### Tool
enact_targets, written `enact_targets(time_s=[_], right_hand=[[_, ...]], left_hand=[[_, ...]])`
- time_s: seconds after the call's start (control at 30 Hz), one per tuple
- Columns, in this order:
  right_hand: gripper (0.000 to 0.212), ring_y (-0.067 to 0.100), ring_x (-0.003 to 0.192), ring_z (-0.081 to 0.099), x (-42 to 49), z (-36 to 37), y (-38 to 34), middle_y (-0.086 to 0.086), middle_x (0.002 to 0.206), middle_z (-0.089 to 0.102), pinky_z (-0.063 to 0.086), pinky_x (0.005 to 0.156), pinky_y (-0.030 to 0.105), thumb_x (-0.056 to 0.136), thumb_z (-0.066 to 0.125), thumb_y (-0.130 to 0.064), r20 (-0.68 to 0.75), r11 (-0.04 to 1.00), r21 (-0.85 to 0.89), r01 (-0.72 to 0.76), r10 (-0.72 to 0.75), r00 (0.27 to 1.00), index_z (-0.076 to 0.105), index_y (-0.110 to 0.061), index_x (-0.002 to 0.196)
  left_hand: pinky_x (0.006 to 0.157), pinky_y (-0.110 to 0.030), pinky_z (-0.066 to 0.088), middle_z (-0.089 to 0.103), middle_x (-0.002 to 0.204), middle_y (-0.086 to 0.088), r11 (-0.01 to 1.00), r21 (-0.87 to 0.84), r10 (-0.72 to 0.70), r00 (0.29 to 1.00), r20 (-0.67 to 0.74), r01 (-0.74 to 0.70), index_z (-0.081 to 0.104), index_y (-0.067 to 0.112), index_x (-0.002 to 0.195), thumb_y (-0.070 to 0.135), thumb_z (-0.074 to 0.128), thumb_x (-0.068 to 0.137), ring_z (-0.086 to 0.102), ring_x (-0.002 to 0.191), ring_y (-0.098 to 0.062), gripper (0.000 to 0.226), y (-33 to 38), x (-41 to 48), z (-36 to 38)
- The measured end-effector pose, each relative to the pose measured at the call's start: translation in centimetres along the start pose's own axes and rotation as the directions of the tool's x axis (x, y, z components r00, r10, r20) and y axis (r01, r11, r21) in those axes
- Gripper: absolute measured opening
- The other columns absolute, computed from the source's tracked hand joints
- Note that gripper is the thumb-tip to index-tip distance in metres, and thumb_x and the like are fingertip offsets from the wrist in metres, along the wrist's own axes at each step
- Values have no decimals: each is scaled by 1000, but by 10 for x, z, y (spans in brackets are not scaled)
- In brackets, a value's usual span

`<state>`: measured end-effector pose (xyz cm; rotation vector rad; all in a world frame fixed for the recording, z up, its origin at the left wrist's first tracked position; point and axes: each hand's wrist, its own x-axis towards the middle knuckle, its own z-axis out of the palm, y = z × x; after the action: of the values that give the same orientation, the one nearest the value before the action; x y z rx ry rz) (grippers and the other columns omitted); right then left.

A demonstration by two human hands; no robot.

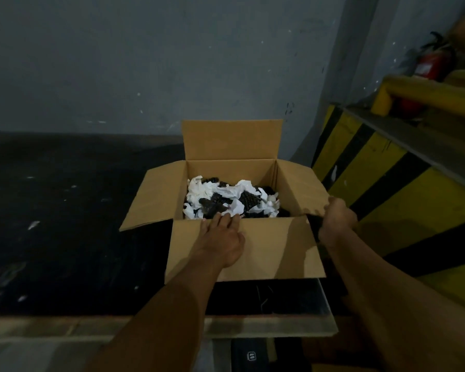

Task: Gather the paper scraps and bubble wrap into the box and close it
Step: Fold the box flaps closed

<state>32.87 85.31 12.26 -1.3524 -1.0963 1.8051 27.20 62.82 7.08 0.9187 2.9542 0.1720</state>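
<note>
An open brown cardboard box (274, 245) stands on the dark table near its right front corner. Inside lie white paper scraps (207, 190) mixed with dark bubble wrap (249, 200). The far flap stands upright, the left flap (151, 200) hangs outward, and the near flap hangs down the front. My left hand (222, 238) lies flat on the near flap with its fingertips at the box's front rim. My right hand (336, 220) grips the outer edge of the right flap (298, 183).
The black table top (65, 224) stretches left with a few small white specks on it. A yellow and black striped barrier (387, 167) stands close on the right, a red fire extinguisher (432, 65) behind it. A grey wall rises behind.
</note>
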Motion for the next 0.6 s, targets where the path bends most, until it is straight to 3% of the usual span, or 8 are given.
enact_targets(time_s=[0.07, 0.13, 0.23, 0.3, 0.37, 0.43, 0.5, 0.6], right_hand=[[56, 33, 117, 54, 3, 2, -3, 15, 134, 52, 48, 89, 30, 87, 52, -23, 19, 1000, -4, 24, -24, 1000, 41, -7, 139], [47, 31, 118, 53, 7, 1, 1, 16, 133, 51, 35, 76, 17, 98, 39, -21, 136, 1000, -12, -23, 24, 990, 37, -3, 142], [47, 21, 81, 54, 4, 4, 5, 7, 96, 52, 39, 76, 27, 96, 43, -20, 173, 1000, -15, -24, 26, 984, 40, -3, 139], [55, 24, 87, 51, -3, 14, 1, 10, 107, 51, 41, 74, 32, 87, 56, -20, 96, 991, 75, -106, 99, 990, 39, -6, 138], [64, 30, 98, 52, -11, 18, -1, 12, 123, 50, 41, 77, 34, 85, 59, -21, 50, 994, 78, -75, 72, 996, 34, -10, 142], [58, 32, 114, 51, -19, 15, 2, 10, 133, 50, 41, 85, 34, 89, 55, -18, 106, 992, -3, 130, -128, 986, 37, -18, 144], [49, 31, 120, 50, -23, 13, 14, 8, 134, 53, 42, 98, 39, 91, 52, -15, 254, 904, -176, 391, -342, 905, 45, -24, 139], [44, 29, 121, 51, -22, 14, 34, 7, 133, 53, 43, 103, 43, 92, 54, -23, 514, 573, -412, 708, -495, 700, 49, -24, 136]], left_hand=[[117, -51, 6, 11, 160, -3, 1000, -2, -22, 1000, 15, 22, 9, 20, 152, 40, 22, 99, 4, 147, -27, 58, 3, 1, 0], [118, -50, 4, 7, 161, -2, 999, -13, -42, 998, 45, 42, 8, 20, 152, 40, 22, 99, 0, 147, -26, 58, 5, 1, -2], [118, -48, 3, 2, 161, -3, 999, -2, -51, 994, 94, 51, 5, 21, 153, 41, 21, 100, -4, 147, -26, 58, 5, 2, -4], [117, -48, 3, 2, 161, -3, 999, -3, -50, 992, 118, 51, 6, 21, 153, 41, 21, 100, -4, 147, -27, 58, 3, 7, -6], [117, -49, 5, 3, 161, -3, 999, -6, -49, 989, 138, 50, 7, 21, 152, 42, 22, 100, -3, 147, -28, 58, 2, 10, -7], [117, -49, 7, 4, 161, -3, 999, 7, -45, 989, 140, 44, 8, 21, 152, 42, 23, 100, -2, 147, -28, 58, 2, 11, -7], [117, -49, 8, 4, 161, -4, 999, 12, -36, 990, 136, 35, 7, 20, 152, 42, 23, 100, -1, 147, -29, 58, 2, 10, -7], [116, -48, 5, 1, 161, -4, 999, -9, -37, 985, 168, 39, 4, 19, 153, 41, 23, 101, -3, 147, -28, 59, 1, 10, -10]])
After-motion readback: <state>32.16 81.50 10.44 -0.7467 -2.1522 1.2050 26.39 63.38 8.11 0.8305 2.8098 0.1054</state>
